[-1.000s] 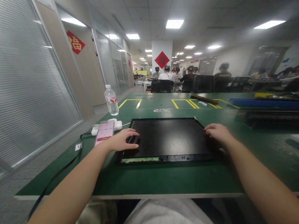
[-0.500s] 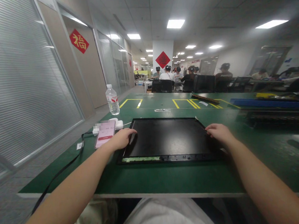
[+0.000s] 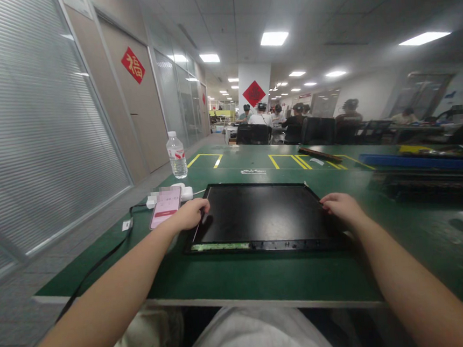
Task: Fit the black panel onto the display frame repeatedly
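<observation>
A flat black display panel point(image 3: 263, 214) with a dark frame lies face up on the green table in front of me. Along its near edge runs a strip whose left part is a green circuit board point(image 3: 220, 247). My left hand point(image 3: 192, 213) is closed at the panel's left edge, its thumb and fingers at the frame. At the right edge, my right hand point(image 3: 342, 207) pinches the frame between thumb and fingertips. The undersides of both grips are hidden.
Left of the panel lie a phone point(image 3: 165, 206) and a white charger point(image 3: 185, 191) with a cable. A water bottle point(image 3: 177, 155) stands behind them. Dark strips and a blue bar point(image 3: 428, 159) lie at the right. Several people sit at desks farther back.
The left thumb, stretched over the panel earlier, is now drawn in closer to the left edge. The right hand keeps its place; the whole view has shifted slightly.
</observation>
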### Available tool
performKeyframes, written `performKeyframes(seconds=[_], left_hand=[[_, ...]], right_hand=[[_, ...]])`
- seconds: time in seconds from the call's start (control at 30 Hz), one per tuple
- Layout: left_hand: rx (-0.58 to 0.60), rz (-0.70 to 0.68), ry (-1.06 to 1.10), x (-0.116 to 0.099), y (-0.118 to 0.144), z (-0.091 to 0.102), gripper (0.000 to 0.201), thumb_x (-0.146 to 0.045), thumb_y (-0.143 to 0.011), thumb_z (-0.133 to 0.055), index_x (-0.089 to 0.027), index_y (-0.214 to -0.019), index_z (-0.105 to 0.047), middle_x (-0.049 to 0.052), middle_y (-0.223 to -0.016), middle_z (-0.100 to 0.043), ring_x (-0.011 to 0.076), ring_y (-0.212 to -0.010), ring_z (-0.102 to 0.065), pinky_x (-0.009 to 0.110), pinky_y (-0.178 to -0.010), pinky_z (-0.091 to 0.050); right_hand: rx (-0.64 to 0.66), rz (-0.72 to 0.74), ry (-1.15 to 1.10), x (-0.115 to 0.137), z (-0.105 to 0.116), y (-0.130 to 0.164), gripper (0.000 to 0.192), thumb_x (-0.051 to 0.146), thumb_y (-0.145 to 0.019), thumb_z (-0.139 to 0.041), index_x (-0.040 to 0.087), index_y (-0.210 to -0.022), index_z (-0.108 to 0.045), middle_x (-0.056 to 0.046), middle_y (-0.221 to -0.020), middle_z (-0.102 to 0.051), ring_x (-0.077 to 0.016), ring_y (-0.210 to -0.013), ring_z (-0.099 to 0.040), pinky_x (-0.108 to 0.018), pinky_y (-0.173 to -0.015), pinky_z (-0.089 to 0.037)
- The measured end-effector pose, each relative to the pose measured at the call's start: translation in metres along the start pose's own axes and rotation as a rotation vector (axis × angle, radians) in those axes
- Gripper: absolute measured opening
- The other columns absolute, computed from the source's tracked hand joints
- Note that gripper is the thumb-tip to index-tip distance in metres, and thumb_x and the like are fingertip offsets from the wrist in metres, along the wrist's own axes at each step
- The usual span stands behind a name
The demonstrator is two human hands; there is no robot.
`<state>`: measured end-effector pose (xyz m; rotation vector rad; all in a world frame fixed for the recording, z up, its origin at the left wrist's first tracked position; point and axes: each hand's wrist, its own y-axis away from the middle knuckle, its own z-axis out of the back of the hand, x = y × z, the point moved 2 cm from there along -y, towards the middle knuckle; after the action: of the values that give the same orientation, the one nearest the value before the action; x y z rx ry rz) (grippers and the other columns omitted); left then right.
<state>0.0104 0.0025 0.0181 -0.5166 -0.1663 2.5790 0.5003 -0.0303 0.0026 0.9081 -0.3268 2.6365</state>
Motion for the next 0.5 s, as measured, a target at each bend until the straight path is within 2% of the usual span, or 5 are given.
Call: performKeyframes(seconds=[0.3, 0.5], left_hand=[[0.017, 0.008, 0.013, -0.0011, 0.0004, 0.0002, 0.021, -0.008, -0.064, -0.040, -0.023, -0.071, -0.052, 0.003, -0.078, -0.063, 0.0229, -0.085, -0.061, 0.035, -0.083, -0.050], [0.008, 0.017, -0.021, -0.0002, 0.0004, -0.0029, 0.032, -0.004, -0.067, -0.042, -0.022, -0.083, -0.064, 0.006, -0.092, -0.070, 0.0244, -0.095, -0.064, 0.035, -0.087, -0.051]], right_hand=[[0.013, -0.031, -0.008, 0.0051, 0.0027, 0.0036, 0.024, 0.014, -0.074, -0.058, 0.019, -0.088, -0.076, -0.005, -0.080, -0.075, -0.0153, -0.062, -0.065, -0.026, -0.065, -0.048], [0.017, -0.043, 0.013, 0.0080, 0.0038, 0.0064, 0.024, 0.013, -0.074, -0.058, 0.018, -0.090, -0.077, -0.005, -0.081, -0.075, -0.0153, -0.063, -0.065, -0.025, -0.065, -0.047]])
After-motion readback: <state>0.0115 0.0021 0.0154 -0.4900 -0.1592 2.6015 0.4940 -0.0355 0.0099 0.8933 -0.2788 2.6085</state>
